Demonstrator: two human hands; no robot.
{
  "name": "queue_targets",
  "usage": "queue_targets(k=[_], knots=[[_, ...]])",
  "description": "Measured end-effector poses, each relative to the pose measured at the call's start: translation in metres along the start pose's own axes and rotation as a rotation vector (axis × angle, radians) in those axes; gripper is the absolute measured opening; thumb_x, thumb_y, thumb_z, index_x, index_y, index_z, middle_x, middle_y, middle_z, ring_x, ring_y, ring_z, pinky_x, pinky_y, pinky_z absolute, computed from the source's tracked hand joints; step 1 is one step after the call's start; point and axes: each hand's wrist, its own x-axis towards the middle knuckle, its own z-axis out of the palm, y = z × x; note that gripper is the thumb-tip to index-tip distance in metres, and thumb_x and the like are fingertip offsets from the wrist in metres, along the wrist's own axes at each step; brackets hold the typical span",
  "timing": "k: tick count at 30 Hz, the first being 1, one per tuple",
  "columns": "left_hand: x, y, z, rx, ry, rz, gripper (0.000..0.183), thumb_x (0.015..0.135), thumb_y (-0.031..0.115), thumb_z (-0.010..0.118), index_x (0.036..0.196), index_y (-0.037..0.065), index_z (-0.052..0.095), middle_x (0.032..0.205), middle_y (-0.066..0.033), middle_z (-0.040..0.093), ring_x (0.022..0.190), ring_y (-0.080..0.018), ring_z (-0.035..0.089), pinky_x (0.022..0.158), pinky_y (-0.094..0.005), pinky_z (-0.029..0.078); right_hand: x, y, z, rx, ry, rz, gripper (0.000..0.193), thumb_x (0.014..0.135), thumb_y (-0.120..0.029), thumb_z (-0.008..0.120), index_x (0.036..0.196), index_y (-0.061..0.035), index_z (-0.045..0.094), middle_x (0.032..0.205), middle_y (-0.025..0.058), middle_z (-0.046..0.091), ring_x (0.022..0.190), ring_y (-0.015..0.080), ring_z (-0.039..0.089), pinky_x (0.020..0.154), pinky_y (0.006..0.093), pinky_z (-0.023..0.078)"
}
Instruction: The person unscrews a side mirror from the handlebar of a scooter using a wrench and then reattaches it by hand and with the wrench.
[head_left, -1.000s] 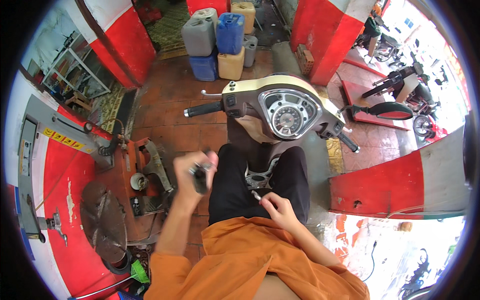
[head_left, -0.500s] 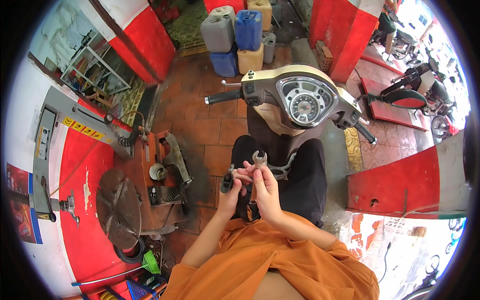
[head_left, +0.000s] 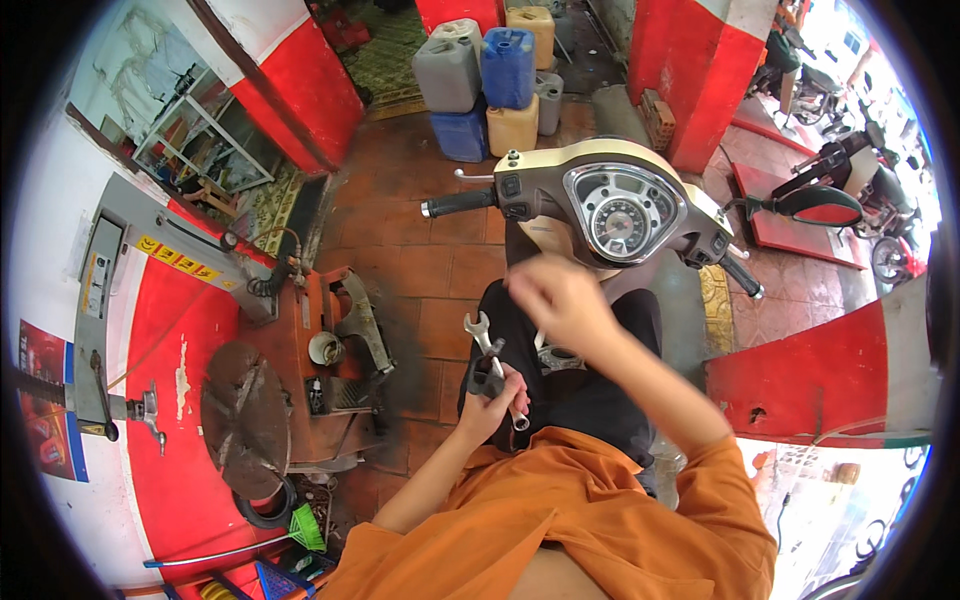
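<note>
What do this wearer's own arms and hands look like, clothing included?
The left hand and right hand are both ungloved, and the forearms are bare. The orange top has loose, plain short sleeves. The right hand is blurred, hiding finer detail.

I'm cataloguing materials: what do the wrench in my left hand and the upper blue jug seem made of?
Wrench: probably steel with a smooth finish, judging by its silvery-grey sheen. Upper blue jug: likely moulded plastic, semi-gloss, given its rounded edges and uniform colour.
</note>
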Motion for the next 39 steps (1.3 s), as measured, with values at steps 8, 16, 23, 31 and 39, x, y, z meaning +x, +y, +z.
queue_targets(k=[8, 16, 23, 31, 39], knots=[[-0.002, 0.003, -0.024, -0.065, 0.247, -0.020, 0.022, 0.098, 0.020, 0.058, 0.083, 0.005, 0.053, 0.064, -0.0046, 0.051, 0.055, -0.0173, 0.053, 0.059, -0.0352, 0.050, 0.182, 0.094, -0.014, -0.663, -0.090, 0.207, 0.036, 0.086, -0.040, 0.065, 0.087, -0.0041, 0.070, 0.085, 0.0184, 0.070, 0.081, 0.0359, 0.069, 0.071, 0.0455, 0.055], [0.002, -0.007, -0.026, -0.126, 0.355, -0.043, 0.022, 0.100, 0.021, 0.054, 0.084, 0.006, 0.052, 0.060, -0.0029, 0.048, 0.055, -0.0156, 0.051, 0.064, -0.0345, 0.050, 0.215, 0.118, 0.012, -0.801, -0.475, 0.159, 0.027, 0.086, -0.027, 0.062, 0.100, -0.0051, 0.071, 0.102, 0.0180, 0.070, 0.097, 0.0349, 0.068, 0.082, 0.0441, 0.055], [0.005, -0.010, -0.024, -0.103, 0.344, -0.048, 0.024, 0.101, 0.024, 0.053, 0.084, 0.006, 0.052, 0.059, -0.0018, 0.048, 0.053, -0.0146, 0.051, 0.065, -0.0337, 0.050, 0.223, 0.121, -0.008, -0.825, -0.661, -0.096, 0.027, 0.086, -0.024, 0.061, 0.105, -0.0049, 0.067, 0.103, 0.0180, 0.069, 0.099, 0.0358, 0.066, 0.083, 0.0468, 0.053], [0.001, -0.010, -0.027, -0.175, 0.331, -0.035, 0.023, 0.100, 0.019, 0.054, 0.084, 0.003, 0.055, 0.062, -0.0048, 0.053, 0.056, -0.0151, 0.056, 0.060, -0.0323, 0.051, 0.226, 0.125, 0.004, -0.742, -0.611, -0.069, 0.027, 0.086, -0.020, 0.064, 0.109, -0.0064, 0.061, 0.100, 0.0158, 0.069, 0.099, 0.0358, 0.066, 0.080, 0.0447, 0.053], [-0.001, -0.011, -0.030, -0.155, 0.346, -0.029, 0.024, 0.100, 0.022, 0.055, 0.084, 0.004, 0.054, 0.060, -0.0042, 0.052, 0.053, -0.0159, 0.054, 0.060, -0.0332, 0.050, 0.237, 0.131, -0.012, -0.469, -0.776, -0.258, 0.034, 0.080, -0.002, 0.065, 0.113, -0.0071, 0.057, 0.104, 0.0153, 0.063, 0.094, 0.0358, 0.063, 0.082, 0.0440, 0.048]])
